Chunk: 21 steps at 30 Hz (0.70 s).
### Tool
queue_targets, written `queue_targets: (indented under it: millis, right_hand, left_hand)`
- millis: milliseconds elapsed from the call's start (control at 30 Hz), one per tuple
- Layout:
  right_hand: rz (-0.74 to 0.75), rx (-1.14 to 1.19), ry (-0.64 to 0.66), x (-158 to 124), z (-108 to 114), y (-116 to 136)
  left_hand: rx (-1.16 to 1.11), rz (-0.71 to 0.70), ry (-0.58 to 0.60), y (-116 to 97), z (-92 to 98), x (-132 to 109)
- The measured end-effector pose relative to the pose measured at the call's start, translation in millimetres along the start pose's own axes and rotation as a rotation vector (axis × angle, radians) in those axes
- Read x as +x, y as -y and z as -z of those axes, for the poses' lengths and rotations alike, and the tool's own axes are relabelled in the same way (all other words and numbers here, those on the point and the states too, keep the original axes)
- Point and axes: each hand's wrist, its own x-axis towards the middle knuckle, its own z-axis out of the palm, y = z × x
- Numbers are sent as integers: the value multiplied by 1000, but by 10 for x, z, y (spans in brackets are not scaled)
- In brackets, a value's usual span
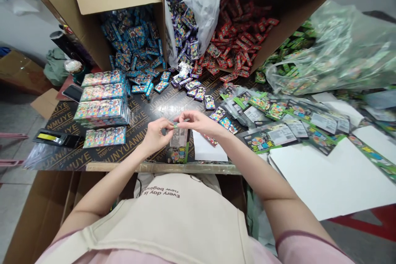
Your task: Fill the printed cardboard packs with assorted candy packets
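Both hands meet at the middle of the dark plywood table point(142, 111). My left hand point(156, 134) and my right hand point(196, 121) each pinch the top edge of a clear packet point(178, 144) with a printed card inside, held upright near the table's front edge. A white sheet point(206, 150) lies just right of the packet. Loose small colourful packs point(192, 84) lie scattered beyond my hands.
Stacks of filled packets point(103, 103) stand at left. Open cardboard boxes hold blue packs point(133, 45) and red packs point(238, 37); a plastic bag point(185, 29) holds purple ones, another bag point(334, 57) green ones. Flat empty packets point(278, 119) spread at right beside white board point(324, 177).
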Motion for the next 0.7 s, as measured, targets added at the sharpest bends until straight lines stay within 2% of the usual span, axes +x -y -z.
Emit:
queue_targets:
  millis: [167, 300, 367, 433, 500, 533, 567, 600, 700]
  right_hand:
    - [-34, -6, 20, 83, -40, -110]
    - [-73, 41, -54, 95, -92, -205]
    - [-109, 143, -127, 93, -150, -235]
    - [-148, 249, -195, 86, -196, -257]
    - [-169, 307, -238, 63, -198, -282]
    - [-161, 315, -272, 43, -182, -303]
    - [-138, 313, -331, 18, -158, -333]
    - [-107, 298, -414, -13, -133, -375]
    - [-63, 245, -675, -118, -108, -553]
  left_hand:
    - [27, 22, -31, -8, -30, -31]
    - [70, 41, -69, 11, -106, -65]
    - [107, 70, -28, -16, -115, -54]
    - [128, 125, 68, -50, -76, -12]
    - [99, 202, 197, -52, 25, 50]
    - [68, 251, 221, -32, 99, 82]
    - [32, 310, 192, 5, 185, 109]
    - [-15, 380, 109, 54, 277, 127]
    - [-299, 597, -344, 224, 505, 117]
